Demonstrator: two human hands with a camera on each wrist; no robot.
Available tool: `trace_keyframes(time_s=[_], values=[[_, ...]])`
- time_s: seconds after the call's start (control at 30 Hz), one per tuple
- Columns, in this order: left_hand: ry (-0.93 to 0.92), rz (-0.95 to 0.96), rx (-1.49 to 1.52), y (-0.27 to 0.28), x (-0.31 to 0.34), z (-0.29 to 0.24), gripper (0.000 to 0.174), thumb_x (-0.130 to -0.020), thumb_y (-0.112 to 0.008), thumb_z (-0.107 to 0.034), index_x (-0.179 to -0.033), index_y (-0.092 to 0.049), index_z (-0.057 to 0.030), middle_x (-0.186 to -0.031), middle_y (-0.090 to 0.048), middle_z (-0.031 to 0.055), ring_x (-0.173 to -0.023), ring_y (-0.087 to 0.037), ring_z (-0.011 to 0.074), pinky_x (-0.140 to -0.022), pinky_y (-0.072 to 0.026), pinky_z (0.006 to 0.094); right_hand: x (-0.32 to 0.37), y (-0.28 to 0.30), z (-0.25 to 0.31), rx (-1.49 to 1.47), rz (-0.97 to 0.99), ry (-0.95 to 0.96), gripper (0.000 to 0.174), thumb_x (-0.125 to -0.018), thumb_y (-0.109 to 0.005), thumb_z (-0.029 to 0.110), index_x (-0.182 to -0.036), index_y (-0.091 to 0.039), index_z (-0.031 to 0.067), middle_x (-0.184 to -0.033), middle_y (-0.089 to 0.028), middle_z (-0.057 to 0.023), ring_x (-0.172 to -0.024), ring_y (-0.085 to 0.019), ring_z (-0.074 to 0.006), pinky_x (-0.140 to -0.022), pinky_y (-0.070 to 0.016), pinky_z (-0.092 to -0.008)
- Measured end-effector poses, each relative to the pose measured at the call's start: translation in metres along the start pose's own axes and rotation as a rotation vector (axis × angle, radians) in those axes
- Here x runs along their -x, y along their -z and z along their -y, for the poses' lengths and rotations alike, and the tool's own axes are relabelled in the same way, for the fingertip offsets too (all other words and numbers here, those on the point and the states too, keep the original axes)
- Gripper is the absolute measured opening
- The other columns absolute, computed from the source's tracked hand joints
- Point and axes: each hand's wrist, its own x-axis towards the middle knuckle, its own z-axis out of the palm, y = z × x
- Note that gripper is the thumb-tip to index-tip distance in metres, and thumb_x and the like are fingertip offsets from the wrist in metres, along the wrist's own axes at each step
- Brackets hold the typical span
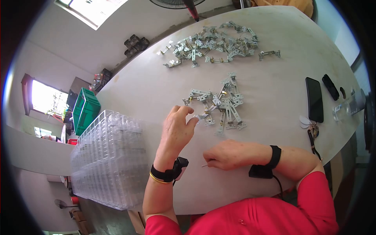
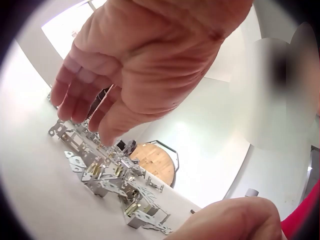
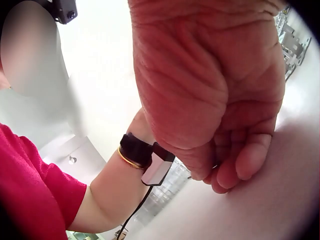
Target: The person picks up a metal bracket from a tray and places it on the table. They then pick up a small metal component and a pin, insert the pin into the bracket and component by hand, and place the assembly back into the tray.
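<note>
My left hand (image 1: 176, 127) reaches to the near-left side of a small pile of metal brackets (image 1: 235, 111) with brass-coloured parts. Its fingers are bent loosely and the thumb stands apart from them; in the left wrist view, the fingertips overlap the bracket pile (image 2: 102, 172). Closer to the body, my right hand (image 1: 227, 154) is low over the table with curled fingers. A thin, light-coloured rod (image 1: 204, 165) pokes out from between its thumb and fingers. Most of that rod is hidden inside the hand, also in the right wrist view, where the thumb meets the forefinger.
A larger heap of similar brackets (image 1: 219, 43) lies farther back on the white table (image 1: 274, 102). Stacked clear plastic trays (image 1: 109, 156) stand at the left, with a green crate (image 1: 85, 111) behind. A phone (image 1: 314, 100), keys (image 1: 313, 129) and a black case (image 1: 331, 87) lie at the right.
</note>
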Motion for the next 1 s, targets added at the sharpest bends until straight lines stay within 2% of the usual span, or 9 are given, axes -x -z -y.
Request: trace_keyframes(time_s=[0.1, 0.2, 0.3, 0.4, 0.5, 0.73, 1.0], values=[[0.023, 0.070, 0.073, -0.007, -0.003, 0.004, 0.030, -0.085, -0.075, -0.014, -0.111, -0.069, -0.0004, -0.104, -0.066, 0.0161, -0.088, -0.064, 0.0275, -0.078, -0.0522, 0.0393, 0.000, 0.001, 0.002, 0.003, 0.015, -0.013, 0.021, -0.099, -0.059, 0.026, -0.099, -0.062, 0.0051, -0.086, -0.066, -0.0167, -0.085, -0.065, -0.0368, -0.073, -0.0495, -0.0478], [0.023, 0.104, 0.095, -0.015, -0.006, 0.013, 0.030, -0.084, -0.075, -0.014, -0.110, -0.068, -0.0004, -0.102, -0.066, 0.0161, -0.085, -0.063, 0.0287, -0.079, -0.0520, 0.0399, 0.000, 0.003, 0.002, -0.015, 0.006, -0.004, 0.020, -0.098, -0.059, 0.025, -0.097, -0.062, 0.0050, -0.084, -0.067, -0.0182, -0.081, -0.065, -0.0400, -0.071, -0.0500, -0.0503], [-0.070, 0.084, 0.097, -0.022, -0.007, 0.024, 0.028, -0.083, -0.074, -0.013, -0.108, -0.068, -0.0001, -0.100, -0.066, 0.0162, -0.083, -0.062, 0.0297, -0.079, -0.0519, 0.0400, 0.000, 0.001, 0.001, -0.029, -0.012, 0.016, 0.020, -0.097, -0.059, 0.025, -0.096, -0.062, 0.0057, -0.084, -0.067, -0.0180, -0.082, -0.066, -0.0402, -0.070, -0.0500, -0.0507], [-0.090, 0.072, 0.094, -0.028, -0.008, 0.027, 0.028, -0.082, -0.073, -0.013, -0.106, -0.068, 0.0006, -0.099, -0.066, 0.0164, -0.084, -0.063, 0.0309, -0.079, -0.0520, 0.0399, -0.001, 0.002, 0.001, -0.028, -0.006, 0.010, 0.019, -0.097, -0.060, 0.025, -0.095, -0.062, 0.0062, -0.084, -0.067, -0.0179, -0.083, -0.066, -0.0402, -0.071, -0.0500, -0.0508], [-0.156, 0.021, 0.085, -0.034, -0.007, 0.030, 0.028, -0.082, -0.074, -0.013, -0.106, -0.068, 0.0010, -0.098, -0.066, 0.0162, -0.085, -0.064, 0.0306, -0.079, -0.0520, 0.0400, -0.002, 0.002, -0.001, -0.001, 0.037, -0.014, 0.020, -0.099, -0.060, 0.027, -0.099, -0.061, 0.0070, -0.085, -0.066, -0.0162, -0.081, -0.065, -0.0377, -0.070, -0.0507, -0.0478], [-0.112, 0.026, 0.112, -0.041, -0.009, 0.033, 0.026, -0.081, -0.075, -0.014, -0.102, -0.070, 0.0016, -0.095, -0.065, 0.0153, -0.085, -0.065, 0.0294, -0.078, -0.0524, 0.0394, -0.002, 0.006, 0.005, -0.029, 0.035, -0.015, 0.020, -0.098, -0.059, 0.026, -0.097, -0.062, 0.0057, -0.086, -0.067, -0.0182, -0.085, -0.066, -0.0399, -0.073, -0.0507, -0.0504], [-0.060, -0.021, 0.288, -0.037, -0.008, 0.032, 0.024, -0.080, -0.075, -0.010, -0.101, -0.070, 0.0019, -0.089, -0.062, 0.0107, -0.074, -0.061, 0.0185, -0.070, -0.0523, 0.0323, -0.002, 0.014, 0.006, -0.036, 0.111, -0.026, 0.021, -0.100, -0.060, 0.027, -0.101, -0.062, 0.0062, -0.089, -0.066, -0.0165, -0.085, -0.065, -0.0366, -0.074, -0.0509, -0.0468]])
